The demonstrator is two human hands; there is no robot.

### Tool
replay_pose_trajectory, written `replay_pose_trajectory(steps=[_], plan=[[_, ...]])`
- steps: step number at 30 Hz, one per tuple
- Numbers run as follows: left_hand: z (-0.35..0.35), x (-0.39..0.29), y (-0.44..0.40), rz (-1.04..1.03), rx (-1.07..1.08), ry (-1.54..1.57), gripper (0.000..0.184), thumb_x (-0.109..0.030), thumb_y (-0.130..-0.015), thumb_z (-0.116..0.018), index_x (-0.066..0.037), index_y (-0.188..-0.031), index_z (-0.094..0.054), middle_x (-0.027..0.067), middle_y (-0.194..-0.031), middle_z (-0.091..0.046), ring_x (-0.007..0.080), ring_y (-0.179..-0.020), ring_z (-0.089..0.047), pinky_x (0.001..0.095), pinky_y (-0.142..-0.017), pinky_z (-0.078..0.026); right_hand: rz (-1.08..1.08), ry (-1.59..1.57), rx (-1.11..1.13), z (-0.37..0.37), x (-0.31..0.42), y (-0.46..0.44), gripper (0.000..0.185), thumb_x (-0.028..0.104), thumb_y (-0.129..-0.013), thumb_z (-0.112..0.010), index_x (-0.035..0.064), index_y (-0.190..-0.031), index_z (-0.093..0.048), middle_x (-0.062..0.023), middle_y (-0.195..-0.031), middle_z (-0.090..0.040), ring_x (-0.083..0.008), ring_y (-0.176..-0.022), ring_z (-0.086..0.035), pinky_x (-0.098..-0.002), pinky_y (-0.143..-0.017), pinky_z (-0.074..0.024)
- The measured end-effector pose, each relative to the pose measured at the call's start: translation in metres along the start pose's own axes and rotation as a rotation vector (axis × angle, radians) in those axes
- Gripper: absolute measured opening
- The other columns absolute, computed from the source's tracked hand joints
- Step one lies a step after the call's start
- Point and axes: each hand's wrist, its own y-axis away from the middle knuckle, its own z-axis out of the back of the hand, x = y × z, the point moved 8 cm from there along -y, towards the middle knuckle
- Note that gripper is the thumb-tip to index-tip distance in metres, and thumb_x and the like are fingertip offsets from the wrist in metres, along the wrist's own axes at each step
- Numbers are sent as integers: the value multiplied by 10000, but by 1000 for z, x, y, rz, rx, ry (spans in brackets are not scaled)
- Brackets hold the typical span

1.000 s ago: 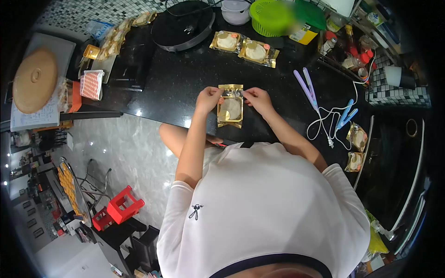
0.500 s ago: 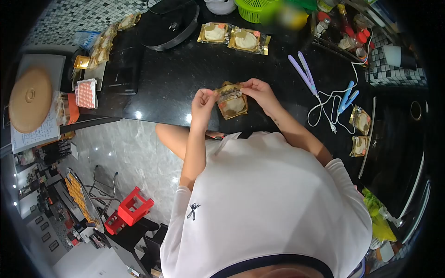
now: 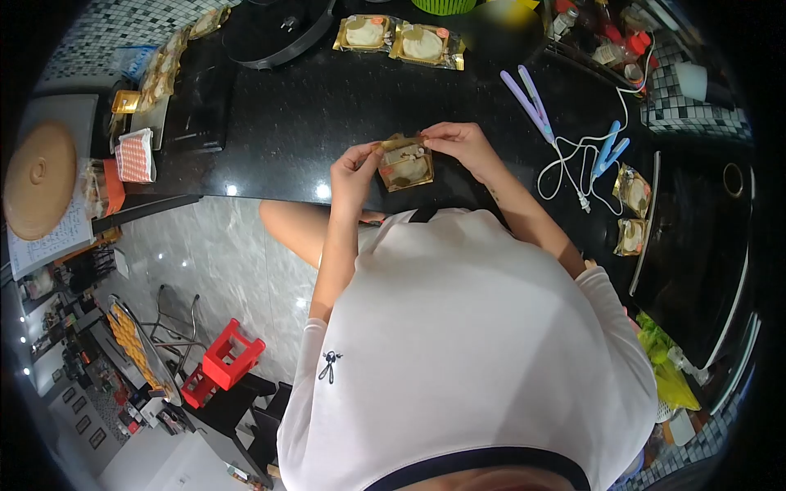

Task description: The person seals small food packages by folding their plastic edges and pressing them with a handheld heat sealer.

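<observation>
Near the front edge of the black counter [image 3: 282, 123], a gold packet [image 3: 407, 169] is held between two hands. The left hand [image 3: 350, 176] has thumb and fingers closed together on its left side; the right hand [image 3: 463, 149] pinches the upper right corner.

Beyond the hands, two wrapped packets [image 3: 427, 43] lie side by side, near a round black pan [image 3: 274, 37]. To the right, well apart from the right hand, a purple iron [image 3: 534, 110] and a blue iron [image 3: 608, 151] lie on the counter, with a white cord [image 3: 562, 178] looped around and between them. Two more packets [image 3: 633, 191] sit past the cord, beside a dark glossy panel [image 3: 696, 245]. A row of packets [image 3: 164, 74] stands far left, behind a red-checked pack [image 3: 135, 157]. On the floor, away from the counter, is a red stool [image 3: 236, 356].

The white shirt [image 3: 483, 327] covers part of the counter's near edge. Fingertips hide the packet's upper corners, and whether its underside touches the counter cannot be told. The pan and a green basket [image 3: 444, 6] are cut off at the top. A dark blur [image 3: 506, 34] with yellow above it cannot be made out, and the bottles [image 3: 614, 47] are crowded together.
</observation>
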Motion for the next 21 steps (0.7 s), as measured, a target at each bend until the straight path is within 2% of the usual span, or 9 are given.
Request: replay_pose_trajectory(steps=[4,7,10,13,16,19,21], plan=[[4,-3,1,-111,-21,-82,167,-119,-864,-651,3,-970,-696,36,-930,-679,87,-815,-592,217,-738,-460,-62,13,2,0,-6,1,255,55,-812,-672,-12,-1055,-638,-90,-1004,-665,-126,-916,-620,-254,-836,-491],[-1,-6,11,-3,-25,-69,179,-125,-874,-641,6,-984,-691,42,-896,-686,86,-796,-590,211,-733,-458,-44,-5,69,-2,3,4,323,25,-831,-646,10,-1143,-560,-95,-1105,-622,-137,-1016,-586,-270,-910,-457],[-2,-11,16,-32,-14,-60,188,-127,-885,-629,13,-998,-685,36,-876,-686,73,-803,-583,205,-733,-454,0,-67,172,-9,8,6,390,14,-826,-647,23,-1190,-511,-101,-1131,-600,-158,-1059,-566,-287,-940,-440],[-4,-13,20,2,-10,11,194,-125,-894,-619,20,-1008,-680,27,-887,-683,60,-798,-578,202,-722,-453,16,-133,205,-6,-5,4,338,17,-796,-681,29,-1115,-570,-69,-1066,-611,-139,-1023,-569,-283,-957,-422],[-3,-13,21,12,-13,50,194,-118,-899,-611,23,-1014,-678,26,-888,-679,48,-798,-568,196,-724,-447,63,-31,291,-9,-10,3,246,-6,-798,-674,18,-1037,-621,-137,-1155,-606,-169,-1077,-562,-290,-936,-441],[-2,-9,20,41,1,24,195,-109,-897,-610,25,-1023,-675,40,-910,-678,61,-819,-573,195,-742,-444,37,12,182,-4,-2,5,139,23,-795,-689,-2,-931,-678,-142,-1099,-643,-162,-1008,-600,-276,-878,-474],[6,-6,22,15,-13,-5,198,-104,-899,-606,32,-1028,-671,51,-931,-678,73,-843,-579,197,-769,-444,57,109,154,-4,-6,3,137,43,-794,-697,-15,-917,-689,-133,-1038,-667,-156,-943,-622,-266,-835,-492]])
